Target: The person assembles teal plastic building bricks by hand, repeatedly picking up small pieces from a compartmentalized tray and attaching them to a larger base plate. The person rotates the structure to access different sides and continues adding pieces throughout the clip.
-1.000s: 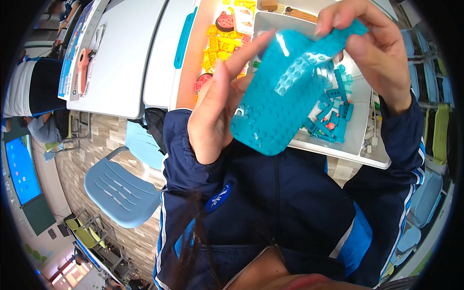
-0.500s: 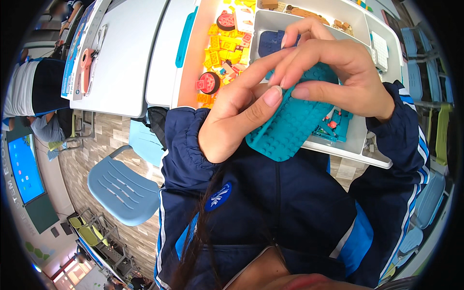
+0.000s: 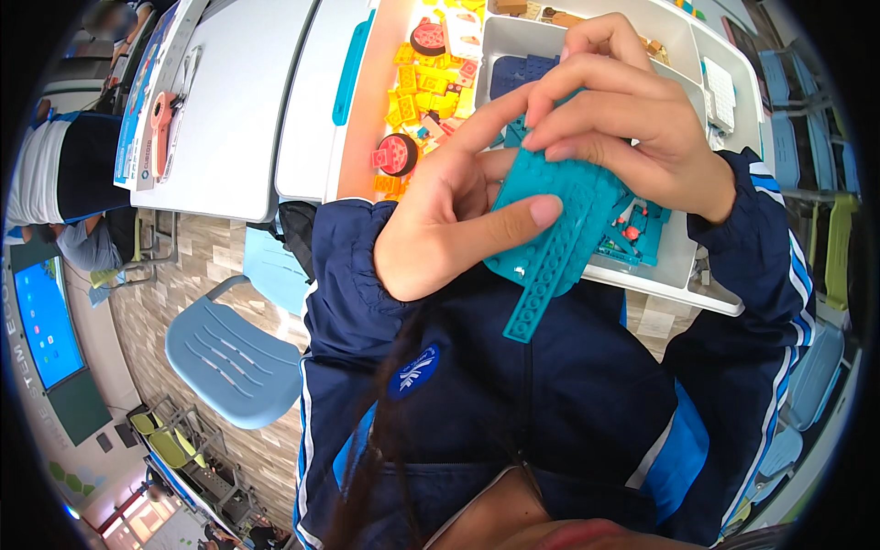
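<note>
Both my hands hold a teal studded building plate [image 3: 522, 234] just above the parts tray. A long, narrow teal strip [image 3: 537, 289] with studs lies along its face, its near end jutting past the plate toward my jacket. My left hand [image 3: 440, 220] grips the left side, thumb on top and the other fingers partly hidden behind. At the far end, my right hand [image 3: 642, 115] has its thumb and fingers closed on the plate. Whether the strip is pressed fully onto it, I cannot tell.
The white sorting tray [image 3: 683, 284] has yellow bricks [image 3: 426, 82], red wheels [image 3: 398, 155], dark blue plates [image 3: 515, 75] and loose teal parts [image 3: 646, 234] in its compartments. Left of it stands a white table [image 3: 220, 110]. A blue chair [image 3: 234, 353] is behind on the left.
The teal plate has turned in my hands, and the long strip now shows on its face, overhanging the near end. My left thumb has moved onto it; my right fingers have shifted slightly.
</note>
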The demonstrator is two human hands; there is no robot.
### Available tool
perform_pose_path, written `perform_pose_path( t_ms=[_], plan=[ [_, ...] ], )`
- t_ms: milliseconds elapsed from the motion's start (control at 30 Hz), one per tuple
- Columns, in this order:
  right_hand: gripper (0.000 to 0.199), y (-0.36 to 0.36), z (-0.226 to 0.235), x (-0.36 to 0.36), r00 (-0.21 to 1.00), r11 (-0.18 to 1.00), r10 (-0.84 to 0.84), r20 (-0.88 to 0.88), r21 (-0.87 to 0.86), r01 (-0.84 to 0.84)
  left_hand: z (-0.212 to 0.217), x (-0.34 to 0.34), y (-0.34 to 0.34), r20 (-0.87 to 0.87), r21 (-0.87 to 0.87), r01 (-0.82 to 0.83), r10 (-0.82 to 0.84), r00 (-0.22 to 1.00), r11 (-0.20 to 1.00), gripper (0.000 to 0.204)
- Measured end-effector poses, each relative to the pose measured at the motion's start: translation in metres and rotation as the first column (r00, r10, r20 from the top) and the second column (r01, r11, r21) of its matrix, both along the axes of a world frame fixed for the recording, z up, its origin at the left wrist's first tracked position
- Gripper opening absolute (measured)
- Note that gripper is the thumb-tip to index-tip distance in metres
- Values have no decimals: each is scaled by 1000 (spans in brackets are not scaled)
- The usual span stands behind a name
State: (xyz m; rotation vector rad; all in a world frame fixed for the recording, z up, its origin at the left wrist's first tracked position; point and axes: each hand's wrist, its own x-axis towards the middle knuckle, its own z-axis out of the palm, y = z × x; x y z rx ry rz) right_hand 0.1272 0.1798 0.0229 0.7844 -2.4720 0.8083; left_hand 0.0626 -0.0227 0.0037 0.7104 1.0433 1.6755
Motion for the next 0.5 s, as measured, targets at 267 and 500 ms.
perform_pose_path(
  t_ms=[267, 500],
  plan=[
    [26, 6, 19, 6, 969, 975, 217, 119, 25, -221, -5, -6, -2, -42, -10, -49, 48, 998, 999, 75],
    [18, 13, 15, 5, 988, 993, 105, 114, 37, -109, -7, -5, 0, 25, -30, -65, 65, 998, 997, 59]
  ],
)
